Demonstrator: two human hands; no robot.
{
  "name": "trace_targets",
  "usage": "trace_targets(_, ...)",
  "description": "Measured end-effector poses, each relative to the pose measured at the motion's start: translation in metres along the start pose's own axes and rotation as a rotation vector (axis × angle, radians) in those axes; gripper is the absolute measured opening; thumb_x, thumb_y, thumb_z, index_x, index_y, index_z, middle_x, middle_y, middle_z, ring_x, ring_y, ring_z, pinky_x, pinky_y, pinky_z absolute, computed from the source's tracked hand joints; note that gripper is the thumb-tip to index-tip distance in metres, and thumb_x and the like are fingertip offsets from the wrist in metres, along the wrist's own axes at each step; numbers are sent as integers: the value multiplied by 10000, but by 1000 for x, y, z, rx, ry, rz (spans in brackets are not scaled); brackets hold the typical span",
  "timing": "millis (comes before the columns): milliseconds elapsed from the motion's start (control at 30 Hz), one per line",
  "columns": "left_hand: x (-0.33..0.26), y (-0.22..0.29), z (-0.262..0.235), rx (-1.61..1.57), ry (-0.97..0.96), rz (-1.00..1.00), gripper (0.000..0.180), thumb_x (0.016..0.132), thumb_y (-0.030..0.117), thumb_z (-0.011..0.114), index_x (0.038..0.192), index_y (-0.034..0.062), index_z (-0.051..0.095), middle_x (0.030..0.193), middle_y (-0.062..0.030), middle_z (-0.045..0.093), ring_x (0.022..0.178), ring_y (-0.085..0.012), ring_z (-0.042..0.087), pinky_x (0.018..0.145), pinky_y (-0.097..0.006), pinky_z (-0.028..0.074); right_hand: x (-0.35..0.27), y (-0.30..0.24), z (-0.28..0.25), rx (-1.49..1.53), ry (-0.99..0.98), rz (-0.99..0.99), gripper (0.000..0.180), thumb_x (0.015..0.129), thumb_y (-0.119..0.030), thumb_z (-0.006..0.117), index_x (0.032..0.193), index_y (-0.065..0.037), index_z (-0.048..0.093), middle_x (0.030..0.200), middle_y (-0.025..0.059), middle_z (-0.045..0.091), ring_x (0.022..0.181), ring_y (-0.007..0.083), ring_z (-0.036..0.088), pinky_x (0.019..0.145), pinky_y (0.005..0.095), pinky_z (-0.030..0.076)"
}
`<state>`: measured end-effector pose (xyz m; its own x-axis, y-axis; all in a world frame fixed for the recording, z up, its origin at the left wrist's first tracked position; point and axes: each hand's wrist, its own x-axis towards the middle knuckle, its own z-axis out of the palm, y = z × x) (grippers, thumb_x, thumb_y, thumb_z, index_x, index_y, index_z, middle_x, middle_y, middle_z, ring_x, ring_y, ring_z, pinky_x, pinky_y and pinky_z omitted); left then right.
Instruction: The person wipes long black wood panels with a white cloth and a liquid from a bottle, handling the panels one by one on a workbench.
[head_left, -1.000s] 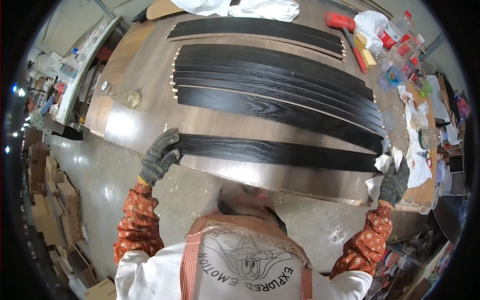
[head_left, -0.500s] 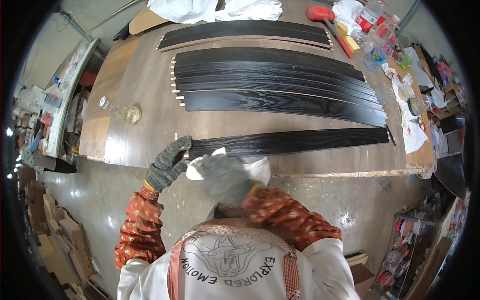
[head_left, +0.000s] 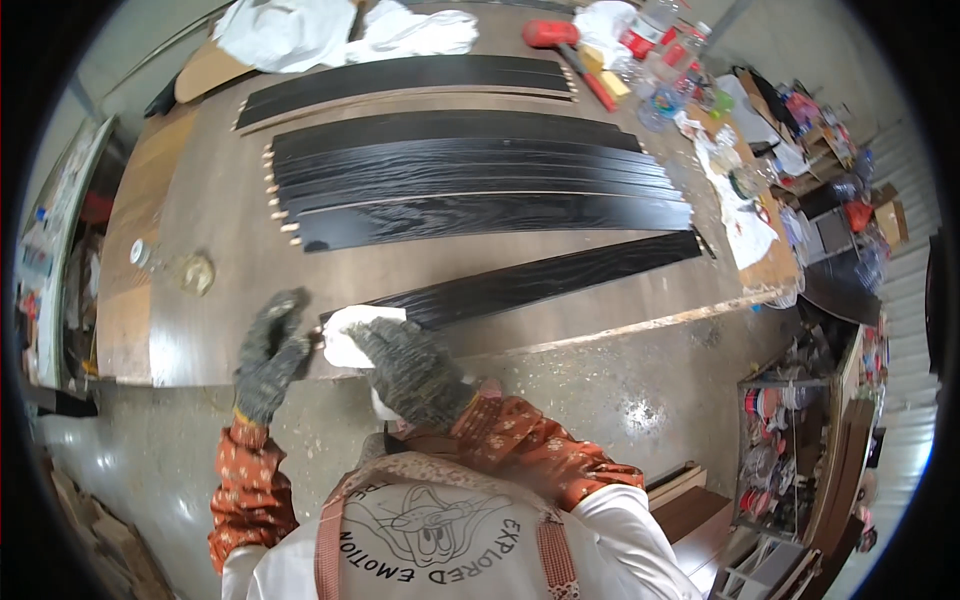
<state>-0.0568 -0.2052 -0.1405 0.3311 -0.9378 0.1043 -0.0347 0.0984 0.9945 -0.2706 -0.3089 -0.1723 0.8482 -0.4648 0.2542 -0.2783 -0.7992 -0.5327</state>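
Note:
A single black wood-grained board (head_left: 540, 278) lies along the near edge of the table, slanting away to the right. My right hand (head_left: 415, 372), in a dark grey knit glove, presses a bunched white cloth (head_left: 348, 335) onto the board's left end. My left hand (head_left: 270, 352), gloved the same way, is just left of that end, thumb and fingers apart with nothing visible between them. The cloth covers part of the board's end. Beyond it lies a row of black boards (head_left: 480, 212) with pale dowels sticking out of their ends.
More black boards (head_left: 410, 78) lie farther back, near white cloths (head_left: 285, 32). A red mallet (head_left: 552, 35) and plastic bottles (head_left: 660, 105) crowd the far right of the table (head_left: 215, 330). At left are a glass jar (head_left: 193, 275) and a small capped bottle (head_left: 140, 252).
My right hand has moved left with the cloth to the board's left end. The left hand has come off that end and opened. The whole view has turned and shifted.

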Motion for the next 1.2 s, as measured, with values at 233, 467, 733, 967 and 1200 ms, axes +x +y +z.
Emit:
trace_targets(233, 22, 8, 151, 652, -152, 344, 814, 754, 469, 724, 1394, 80, 404, 1449, -211, 333, 1331, -364, 352, 1073, -472, 329, -7, 43, -81, 626, 262, 134, 625, 805, -271, 636, 1307, 20, 405, 1094, 199, 588, 1002, 346, 586, 877, 389, 485)
trace_targets(467, 38, -26, 197, 1090, -60, 563, 563, 803, 389, 656, 1255, 69, 553, 1311, -202, 512, 1207, -369, 491, 1039, -488, 337, -136, 216, -248, -205, 631, 565, 345, 918, -365, 546, 1141, -114, 624, 1112, 108, 636, 992, 277, 607, 870, 373, 480)
trace_targets(733, 41, -21, 202, 616, 131, 178, 426, 843, 229, 656, 1175, -17, 553, 1118, -181, 621, 1040, -296, 607, 912, -402, 482, -208, 352, -316, -595, 293, 773, 275, 858, -199, 529, 1087, -115, 657, 1070, 149, 638, 1000, 346, 581, 909, 421, 446)
trace_targets(967, 40, -32, 164, 785, 381, 313, 493, 852, 99, 626, 1306, -13, 470, 1271, -140, 539, 1155, -226, 522, 994, -355, 411, -283, 321, -312, -591, 274, 692, 234, 847, -175, 542, 1036, -100, 657, 968, 162, 642, 913, 358, 590, 837, 452, 463)
trace_targets(1200, 42, -46, 172, 860, 256, 228, 523, 836, 82, 632, 1321, 3, 452, 1312, -145, 515, 1216, -253, 486, 1043, -368, 362, -298, 286, -303, -612, 133, 611, 371, 812, -148, 588, 1173, -68, 554, 1081, 178, 583, 963, 359, 582, 850, 454, 467)
